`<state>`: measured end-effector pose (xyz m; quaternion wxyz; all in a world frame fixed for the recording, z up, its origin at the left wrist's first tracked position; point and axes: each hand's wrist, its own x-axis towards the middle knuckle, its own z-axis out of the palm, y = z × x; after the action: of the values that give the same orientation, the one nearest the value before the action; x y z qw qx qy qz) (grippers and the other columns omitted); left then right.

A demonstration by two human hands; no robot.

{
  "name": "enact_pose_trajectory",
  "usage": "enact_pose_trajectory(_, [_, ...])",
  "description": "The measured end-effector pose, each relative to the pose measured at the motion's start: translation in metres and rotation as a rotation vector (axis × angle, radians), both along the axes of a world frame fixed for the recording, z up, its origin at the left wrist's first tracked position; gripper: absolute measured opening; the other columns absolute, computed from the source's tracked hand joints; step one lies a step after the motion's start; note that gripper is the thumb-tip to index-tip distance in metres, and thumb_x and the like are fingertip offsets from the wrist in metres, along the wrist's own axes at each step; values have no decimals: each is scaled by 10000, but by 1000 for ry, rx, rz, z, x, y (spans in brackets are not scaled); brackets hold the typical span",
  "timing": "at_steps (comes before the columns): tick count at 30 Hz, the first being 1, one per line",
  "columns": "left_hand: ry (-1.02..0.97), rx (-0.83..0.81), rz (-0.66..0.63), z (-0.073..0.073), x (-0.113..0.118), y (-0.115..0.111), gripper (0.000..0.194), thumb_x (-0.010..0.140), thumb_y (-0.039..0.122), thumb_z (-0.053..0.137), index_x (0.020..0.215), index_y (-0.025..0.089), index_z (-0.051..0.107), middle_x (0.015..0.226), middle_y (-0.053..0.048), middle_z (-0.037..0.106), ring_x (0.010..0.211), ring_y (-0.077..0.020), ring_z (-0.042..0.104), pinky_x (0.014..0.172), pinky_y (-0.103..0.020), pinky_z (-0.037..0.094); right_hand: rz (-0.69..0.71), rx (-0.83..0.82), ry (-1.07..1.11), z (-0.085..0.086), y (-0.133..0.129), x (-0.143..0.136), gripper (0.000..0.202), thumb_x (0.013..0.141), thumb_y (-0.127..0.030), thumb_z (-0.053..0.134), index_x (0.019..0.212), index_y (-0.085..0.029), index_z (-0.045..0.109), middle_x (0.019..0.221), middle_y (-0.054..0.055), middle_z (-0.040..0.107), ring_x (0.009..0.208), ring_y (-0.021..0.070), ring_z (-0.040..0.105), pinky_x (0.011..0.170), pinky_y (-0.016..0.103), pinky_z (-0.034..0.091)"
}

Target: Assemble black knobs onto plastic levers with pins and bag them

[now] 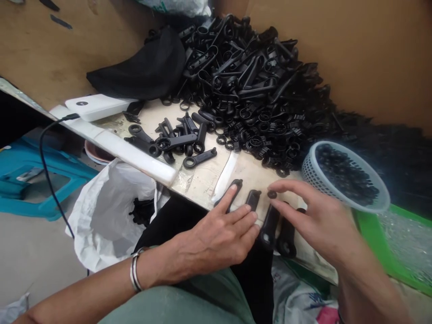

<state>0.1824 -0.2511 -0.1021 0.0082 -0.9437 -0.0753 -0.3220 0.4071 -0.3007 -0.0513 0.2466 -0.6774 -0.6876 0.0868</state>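
Note:
My left hand [222, 231] lies with its fingers stretched out at the table's front edge. Its index finger rests on a black plastic lever-shaped part [237, 184], and the other fingers reach over a second such part [253, 199]. Thumb and forefinger of my right hand [320, 216] pinch a small black round piece [272, 194]. That piece is just above the upper end of a third lever-shaped part [269, 229]. A fourth one [286, 240] lies beside it, partly hidden by my right hand.
A large heap of black plastic parts [243, 81] fills the back. At the right stand a perforated basket [308, 168] of small black pieces and a green tray [374, 229] with clear bits. A white sack [97, 225] hangs below left, near a white power bank [101, 105].

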Motion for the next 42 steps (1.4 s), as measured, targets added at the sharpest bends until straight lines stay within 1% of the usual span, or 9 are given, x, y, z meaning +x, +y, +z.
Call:
enact_pose_trajectory(3, [10,-3,-3,2,-1,1,173,1000,115,532,1069,91,689,1154,-112,745,1151,-222,695,1272,-630,178,-55,-42,371,5,-5,4,256,866,-429,713,1041,-243,691,1065,35,728,1009,204,701,950,346,568])
enact_pose_trajectory(6, [18,-5,-4,2,-1,1,182,1005,116,523,1074,102,691,1163,-106,744,1159,-217,690,1267,-628,207,-72,-58,522,7,-4,3,309,799,-437,790,1001,-221,696,1018,58,737,968,211,714,934,355,594])
enact_pose_trajectory(14, [6,-14,-8,1,-1,2,178,999,118,543,1091,91,693,1158,-100,744,1153,-215,689,1274,-605,217,2,-3,225,15,-1,1,213,865,-431,723,982,-257,759,990,31,753,893,204,724,822,309,622])
enact_pose_trajectory(19, [9,-25,-8,1,-1,2,175,1001,120,540,1086,92,691,1165,-99,741,1161,-214,684,1279,-596,211,-45,1,290,18,3,-1,172,860,-411,733,968,-289,790,983,26,760,899,221,733,812,327,630])
enact_pose_trajectory(24, [-1,-33,-17,2,-2,3,186,1002,109,528,1085,89,693,1162,-105,741,1159,-213,687,1278,-592,221,-273,-83,788,17,4,3,313,750,-444,844,946,-208,782,906,90,755,750,195,716,673,278,621])
enact_pose_trajectory(30, [-49,-32,-13,4,0,4,220,1010,93,491,1051,98,707,1115,-102,756,1099,-201,711,1262,-599,252,-254,-187,1209,16,3,12,215,740,-400,853,817,-227,752,884,80,751,607,117,646,562,211,583])
enact_pose_trajectory(37, [-16,-25,-6,2,-1,2,206,1002,97,511,1081,103,702,1143,-100,747,1128,-203,698,1270,-591,244,-300,-80,1109,13,-2,6,219,696,-348,893,819,-230,755,933,53,752,684,155,705,652,248,633])
enact_pose_trajectory(40, [0,-19,-10,2,-2,2,196,1000,110,531,1106,102,696,1161,-95,742,1169,-208,681,1287,-581,210,-301,37,716,16,-5,-5,239,729,-354,877,923,-255,778,948,41,755,784,200,735,726,283,648])
enact_pose_trajectory(42, [21,-24,-15,2,-3,2,202,1003,113,530,1125,100,690,1168,-95,738,1186,-213,672,1288,-582,211,-206,103,391,17,-5,-12,177,819,-341,808,977,-271,770,988,23,755,841,195,735,754,279,641])
